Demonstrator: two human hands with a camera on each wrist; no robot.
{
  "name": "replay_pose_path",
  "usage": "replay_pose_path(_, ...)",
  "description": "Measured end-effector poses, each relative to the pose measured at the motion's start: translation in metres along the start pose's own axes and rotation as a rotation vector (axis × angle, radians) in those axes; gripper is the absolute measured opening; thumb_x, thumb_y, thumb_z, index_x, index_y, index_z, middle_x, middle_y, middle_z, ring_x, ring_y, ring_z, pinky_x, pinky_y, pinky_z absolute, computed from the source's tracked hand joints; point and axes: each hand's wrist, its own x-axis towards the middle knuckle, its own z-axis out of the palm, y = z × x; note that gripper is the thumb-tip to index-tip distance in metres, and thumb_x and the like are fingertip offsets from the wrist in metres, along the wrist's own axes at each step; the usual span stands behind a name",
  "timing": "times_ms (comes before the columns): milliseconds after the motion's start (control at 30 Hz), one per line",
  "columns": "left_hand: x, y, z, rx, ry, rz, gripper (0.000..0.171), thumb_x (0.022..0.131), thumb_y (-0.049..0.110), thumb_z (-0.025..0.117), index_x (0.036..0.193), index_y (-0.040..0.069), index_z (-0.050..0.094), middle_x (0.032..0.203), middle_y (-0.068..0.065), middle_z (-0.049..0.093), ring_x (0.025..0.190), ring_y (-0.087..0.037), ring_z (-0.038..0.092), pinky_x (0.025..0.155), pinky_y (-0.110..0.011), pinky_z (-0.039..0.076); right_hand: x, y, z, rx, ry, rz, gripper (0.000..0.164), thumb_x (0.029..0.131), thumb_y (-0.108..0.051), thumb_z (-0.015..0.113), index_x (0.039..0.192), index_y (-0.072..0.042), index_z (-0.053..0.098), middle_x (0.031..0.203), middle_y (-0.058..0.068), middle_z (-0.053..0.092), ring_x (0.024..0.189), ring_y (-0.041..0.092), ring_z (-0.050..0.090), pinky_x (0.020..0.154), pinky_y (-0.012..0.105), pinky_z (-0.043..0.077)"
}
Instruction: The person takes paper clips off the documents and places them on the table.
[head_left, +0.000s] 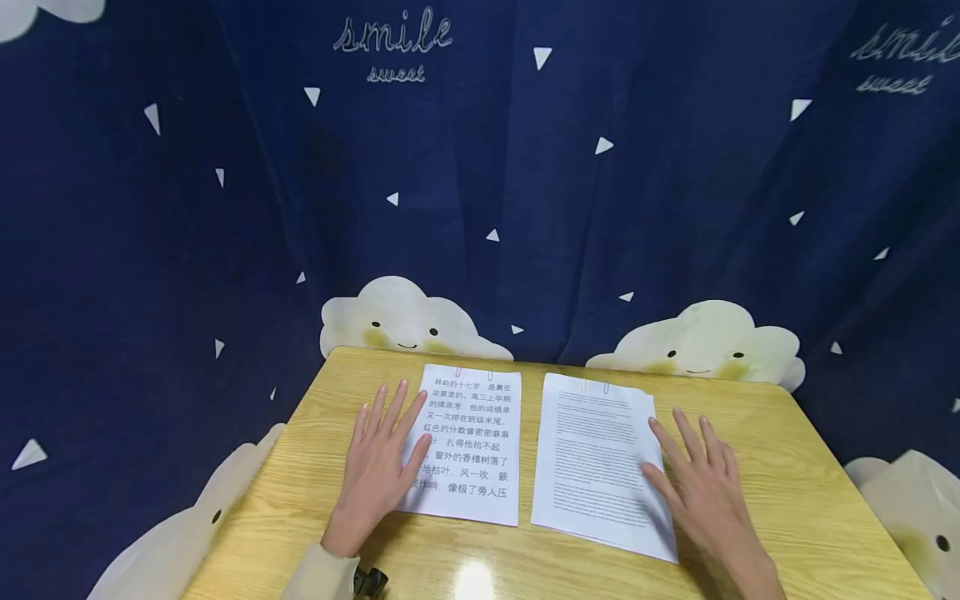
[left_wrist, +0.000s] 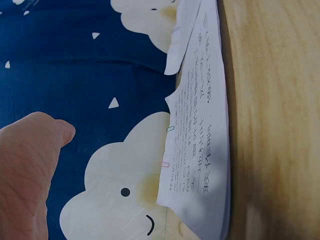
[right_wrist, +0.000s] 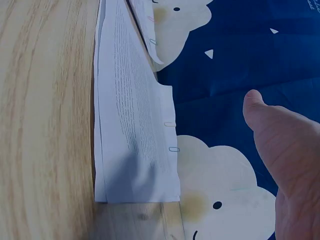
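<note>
Narrow gap between paper stacks [head_left: 476, 458] [head_left: 600, 467]

Large-print papers [head_left: 472, 450] lie beside small-print papers [head_left: 598, 467] — both clipped at top.

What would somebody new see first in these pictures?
Probably the smiling white clouds on the dark blue cloth behind the wooden table. Next, the large-print pages and small-print pages, side by side on the table, with the left hand and right hand spread at their outer edges.
</note>
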Motion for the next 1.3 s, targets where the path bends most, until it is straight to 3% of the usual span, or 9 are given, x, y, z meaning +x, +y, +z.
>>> replay_pose_path(200, 0.015, 0.0, 0.01, -0.042, -0.016, 0.018, 0.062, 0.094, 0.043, 0.052, 0.151, 0.024, 0.036, 0.16, -0.006, 0.023, 0.148, -0.033, 0.011, 0.115, -0.056, 0.011, 0.002, -0.003, 0.004, 0.023, -0.02, 0.017, 0.067, 0.095, -0.049, 0.057, 0.153, -0.029, 0.03, 0.163, 0.007, 0.013, 0.148, 0.037, 0.0, 0.106, 0.067, 0.011)
replay_pose_path(533, 0.039, -0.007, 0.027, -0.133, -0.076, -0.036, 0.064, 0.097, 0.045, 0.051, 0.153, 0.024, 0.03, 0.163, -0.007, 0.011, 0.149, -0.034, 0.007, 0.113, -0.059, 0.015, 0.023, -0.02, 0.021, 0.131, -0.022, -0.012, 0.065, 0.095, -0.047, 0.057, 0.152, -0.03, 0.032, 0.162, 0.005, 0.018, 0.148, 0.035, 0.005, 0.107, 0.063, 0.015)
replay_pose_path(700, 0.051, -0.016, 0.039, -0.192, -0.106, -0.122, 0.063, 0.098, 0.049, 0.048, 0.154, 0.026, 0.029, 0.162, -0.009, 0.012, 0.136, -0.036, 0.028, 0.099, -0.054, 0.029, 0.036, -0.033, 0.033, 0.177, -0.025, -0.034, 0.064, 0.096, -0.049, 0.055, 0.152, -0.028, 0.033, 0.16, 0.008, 0.023, 0.147, 0.035, 0.011, 0.107, 0.062, 0.017)
replay_pose_path(833, 0.062, -0.029, 0.043, -0.234, -0.123, -0.208, 0.064, 0.098, 0.053, 0.045, 0.154, 0.028, 0.027, 0.153, -0.017, 0.025, 0.118, -0.035, 0.037, 0.083, -0.045, 0.029, 0.05, -0.046, 0.043, 0.22, -0.031, -0.054, 0.064, 0.096, -0.051, 0.053, 0.152, -0.027, 0.033, 0.159, 0.007, 0.026, 0.146, 0.036, 0.017, 0.107, 0.062, 0.018)
replay_pose_path(967, 0.07, -0.041, 0.046, -0.296, -0.125, -0.286, 0.065, 0.098, 0.053, 0.046, 0.153, 0.025, 0.027, 0.144, -0.02, 0.032, 0.119, -0.036, 0.037, 0.087, -0.048, 0.028, 0.065, -0.058, 0.053, 0.249, -0.054, -0.086, 0.063, 0.097, -0.053, 0.049, 0.153, -0.029, 0.031, 0.159, 0.004, 0.026, 0.145, 0.034, 0.019, 0.108, 0.06, 0.018)
replay_pose_path(1100, 0.079, -0.048, 0.057, -0.354, -0.154, -0.323, 0.067, 0.098, 0.052, 0.047, 0.154, 0.024, 0.024, 0.149, -0.019, 0.027, 0.126, -0.038, 0.036, 0.095, -0.056, 0.029, 0.077, -0.066, 0.061, 0.29, -0.057, -0.106, 0.061, 0.098, -0.051, 0.049, 0.152, -0.027, 0.033, 0.156, 0.005, 0.031, 0.143, 0.033, 0.024, 0.108, 0.059, 0.019)
replay_pose_path(1300, 0.095, -0.049, 0.083, -0.413, -0.265, -0.364, 0.068, 0.099, 0.05, 0.045, 0.155, 0.023, 0.019, 0.154, -0.013, 0.021, 0.13, -0.035, 0.037, 0.097, -0.057, 0.038, 0.1, -0.071, 0.077, 0.322, -0.074, -0.099, 0.059, 0.098, -0.05, 0.049, 0.149, -0.021, 0.04, 0.149, 0.005, 0.044, 0.137, 0.028, 0.036, 0.103, 0.053, 0.026)
